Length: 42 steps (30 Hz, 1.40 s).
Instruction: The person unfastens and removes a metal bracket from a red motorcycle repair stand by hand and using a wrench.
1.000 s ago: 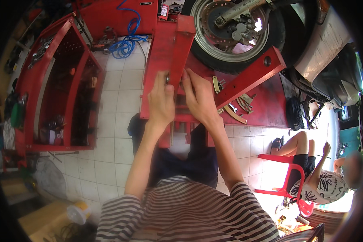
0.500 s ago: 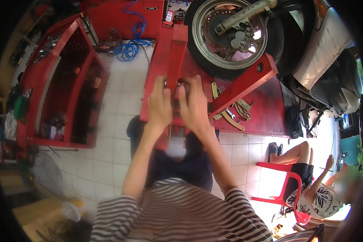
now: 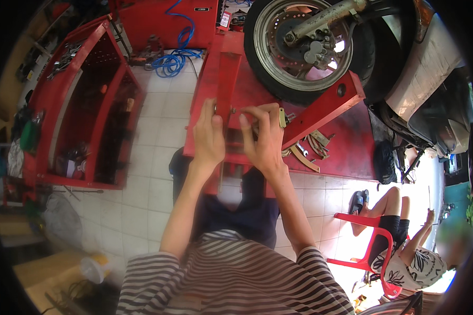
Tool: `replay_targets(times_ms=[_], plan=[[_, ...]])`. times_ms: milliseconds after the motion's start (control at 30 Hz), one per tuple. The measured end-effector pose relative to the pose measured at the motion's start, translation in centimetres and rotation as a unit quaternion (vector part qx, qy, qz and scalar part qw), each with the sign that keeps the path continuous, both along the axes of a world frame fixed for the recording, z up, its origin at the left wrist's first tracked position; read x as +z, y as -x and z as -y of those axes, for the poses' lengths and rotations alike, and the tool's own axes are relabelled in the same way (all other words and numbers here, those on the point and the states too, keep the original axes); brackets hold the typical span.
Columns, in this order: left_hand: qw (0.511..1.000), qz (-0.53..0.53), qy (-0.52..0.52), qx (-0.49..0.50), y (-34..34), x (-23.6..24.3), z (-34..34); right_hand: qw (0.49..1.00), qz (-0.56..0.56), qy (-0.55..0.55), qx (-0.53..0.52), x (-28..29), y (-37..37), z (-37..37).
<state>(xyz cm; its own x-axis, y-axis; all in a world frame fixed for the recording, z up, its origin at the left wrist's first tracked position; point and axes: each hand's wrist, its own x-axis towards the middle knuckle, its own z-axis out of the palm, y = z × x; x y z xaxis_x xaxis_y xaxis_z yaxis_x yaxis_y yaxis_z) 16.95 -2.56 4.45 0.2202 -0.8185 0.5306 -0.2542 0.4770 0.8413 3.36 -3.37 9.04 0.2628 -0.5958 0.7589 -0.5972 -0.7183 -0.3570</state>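
A red metal post (image 3: 228, 79) stands upright in front of me on the red platform. A small bolt (image 3: 233, 111) pokes out of its right side. My left hand (image 3: 208, 137) is closed at the post's left side, its fingertips on the bolt's other end. To the right of the post, my right hand (image 3: 265, 139) has its thumb and bent fingers apart, a little away from the bolt. Nothing shows between those fingers, though the palm is hidden.
A motorcycle wheel (image 3: 255, 68) stands on the red platform (image 3: 347, 152). Beside a slanted red arm (image 3: 326, 110) lie several metal brackets (image 3: 302, 156). At the left is a red tool cabinet (image 3: 97, 136), with a blue hose (image 3: 168, 64) behind. A person sits on a red chair (image 3: 357, 218) at right.
My right hand has drawn back to the right from the bolt, and its fingers have parted. My left hand stays at the post. The view has shifted slightly.
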Motion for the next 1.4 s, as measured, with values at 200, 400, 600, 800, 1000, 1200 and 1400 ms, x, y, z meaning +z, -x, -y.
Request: replay_targets(times_ms=[200, 400, 600, 800, 1000, 1200, 1400], plan=[[1.0, 0.013, 0.022, 0.011, -0.1, 0.0, 0.2, 0.996, -0.045, -0.071, 0.018, 0.9, -0.2, 0.2], [1.0, 0.009, 0.026, 0.009, 0.0, 0.2, 0.2, 0.997, -0.022, -0.073, 0.014, -0.1, -0.6, 1.2], [1.0, -0.006, -0.005, 0.001, -0.2, -0.4, 0.1, 0.936, 0.235, -0.241, 0.102, -0.5, -1.5, 0.0], [1.0, 0.003, 0.011, 0.008, -0.1, 0.0, 0.1, 0.98, 0.075, -0.163, 0.091, -1.0, -1.4, 1.3], [1.0, -0.002, 0.006, 0.004, 0.2, 0.4, 0.0, 0.875, 0.299, -0.342, 0.166, -1.3, -1.2, 0.5], [1.0, 0.005, 0.002, 0.012, -0.2, 0.0, 0.0, 0.938, 0.198, -0.251, 0.136, -1.1, -1.2, 2.3], [0.999, 0.023, 0.009, 0.049, 0.2, 0.5, -0.4, 0.944, 0.155, -0.28, 0.084, -0.9, -0.7, 1.8]])
